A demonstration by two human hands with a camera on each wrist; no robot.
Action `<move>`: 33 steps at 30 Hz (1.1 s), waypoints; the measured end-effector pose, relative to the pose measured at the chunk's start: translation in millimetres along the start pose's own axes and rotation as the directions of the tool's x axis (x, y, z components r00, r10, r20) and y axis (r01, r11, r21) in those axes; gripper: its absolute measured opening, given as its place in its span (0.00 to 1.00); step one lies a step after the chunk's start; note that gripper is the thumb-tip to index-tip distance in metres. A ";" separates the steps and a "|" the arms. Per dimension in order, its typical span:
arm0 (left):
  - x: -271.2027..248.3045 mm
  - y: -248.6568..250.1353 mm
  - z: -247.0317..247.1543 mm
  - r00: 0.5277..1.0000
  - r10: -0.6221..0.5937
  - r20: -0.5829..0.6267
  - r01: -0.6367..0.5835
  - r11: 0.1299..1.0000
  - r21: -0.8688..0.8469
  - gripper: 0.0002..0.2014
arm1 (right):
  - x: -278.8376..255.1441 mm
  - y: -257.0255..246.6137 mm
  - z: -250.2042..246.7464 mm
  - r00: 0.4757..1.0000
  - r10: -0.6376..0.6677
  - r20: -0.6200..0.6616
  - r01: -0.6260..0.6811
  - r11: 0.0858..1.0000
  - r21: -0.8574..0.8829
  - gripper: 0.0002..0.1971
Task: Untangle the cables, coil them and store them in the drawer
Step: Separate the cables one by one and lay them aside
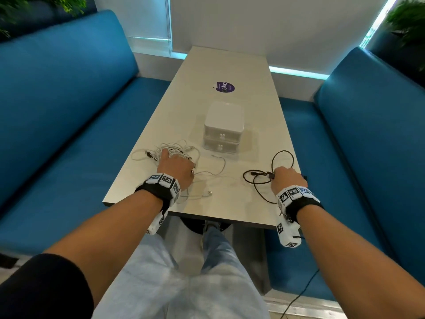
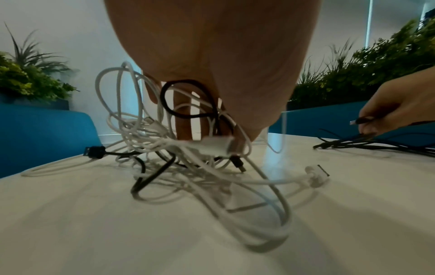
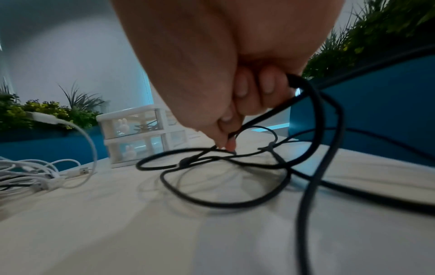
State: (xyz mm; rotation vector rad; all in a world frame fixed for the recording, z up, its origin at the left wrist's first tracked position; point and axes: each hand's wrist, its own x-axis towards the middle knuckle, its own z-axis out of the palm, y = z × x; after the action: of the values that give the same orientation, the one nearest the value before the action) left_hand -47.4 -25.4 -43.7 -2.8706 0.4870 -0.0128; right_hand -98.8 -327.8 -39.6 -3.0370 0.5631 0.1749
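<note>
My left hand (image 1: 176,166) sits on a tangle of white cables (image 1: 184,146) at the table's near left. In the left wrist view its fingers (image 2: 183,115) reach down through raised loops of the tangle (image 2: 188,167), which also holds a black cable. My right hand (image 1: 287,178) grips a separate black cable (image 1: 262,173) at the near right; its fingers (image 3: 237,87) curl round the cable (image 3: 303,214) and pinch it near a plug. A white two-drawer box (image 1: 223,127), both drawers shut, stands mid-table, also seen in the right wrist view (image 3: 141,139).
The pale table (image 1: 230,65) is narrow, with blue benches on the left (image 1: 69,100) and right (image 1: 368,134). A purple sticker (image 1: 225,87) lies beyond the box. A loose white USB plug (image 1: 209,192) lies between my hands. Plants line the bench backs.
</note>
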 end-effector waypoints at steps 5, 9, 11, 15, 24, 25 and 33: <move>7.2 16.8 -18.9 0.996 0.089 0.031 -0.093 0.986 0.135 0.13 | -6.1 -22.2 5.8 0.999 -0.013 -0.041 0.018 0.993 0.113 0.15; 15.7 28.6 -28.8 0.988 0.152 0.023 -0.154 0.977 0.148 0.16 | -11.3 -35.8 6.9 0.995 -0.095 -0.007 0.093 0.957 0.273 0.12; 19.3 35.9 -26.0 0.981 0.190 0.032 -0.193 0.974 0.122 0.17 | -13.3 -39.2 6.2 0.990 -0.137 0.016 0.123 0.928 0.352 0.13; 21.6 49.1 -14.9 0.974 0.224 0.032 -0.222 0.973 -0.063 0.16 | -10.8 -45.6 10.4 0.970 -0.227 0.085 0.176 0.901 0.397 0.13; 27.1 68.2 1.4 0.972 0.194 0.132 -0.142 0.935 -0.324 0.15 | -10.8 -61.0 25.5 0.943 -0.227 0.245 0.036 0.798 0.601 0.11; 28.0 68.7 0.7 0.972 0.186 0.144 -0.136 0.943 -0.303 0.15 | -11.3 -62.2 23.7 0.946 -0.221 0.238 0.044 0.813 0.581 0.11; 23.5 74.2 -3.1 0.960 0.210 0.183 -0.184 0.971 -0.150 0.12 | -10.7 -61.7 31.0 0.958 -0.182 0.220 0.039 0.847 0.531 0.16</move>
State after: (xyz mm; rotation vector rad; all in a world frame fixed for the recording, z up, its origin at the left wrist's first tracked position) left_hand -49.3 -101.9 -58.2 -2.8923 0.7566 0.3471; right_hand -89.6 -264.3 -67.5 -2.4513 0.3381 0.3492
